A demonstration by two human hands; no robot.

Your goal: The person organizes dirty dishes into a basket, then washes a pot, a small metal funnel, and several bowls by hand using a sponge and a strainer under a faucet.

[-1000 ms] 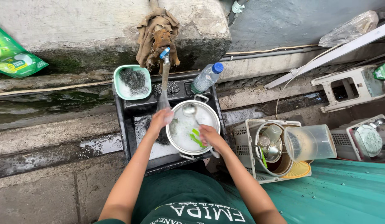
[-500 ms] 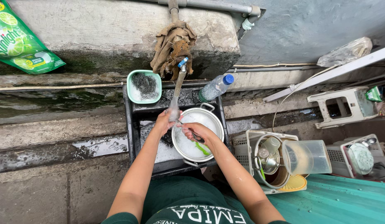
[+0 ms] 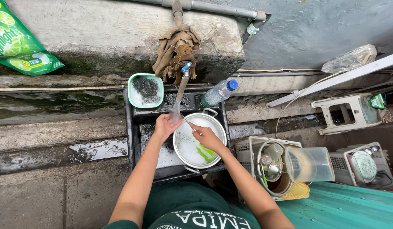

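Left hand (image 3: 164, 126) cupped open under tap (image 3: 186, 69) stream | right hand (image 3: 206, 136) pinches thin utensil (image 3: 189, 124) over pot (image 3: 199, 140) to rinse

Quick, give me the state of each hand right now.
Left hand: open, cupped under the tap's water stream, holding nothing.
Right hand: closed on a thin metal utensil over the pot.

A black tray (image 3: 135, 140) on the concrete floor (image 3: 56, 191) carries a pot (image 3: 199, 144), bottle (image 3: 218, 93) and green tub (image 3: 145, 90).
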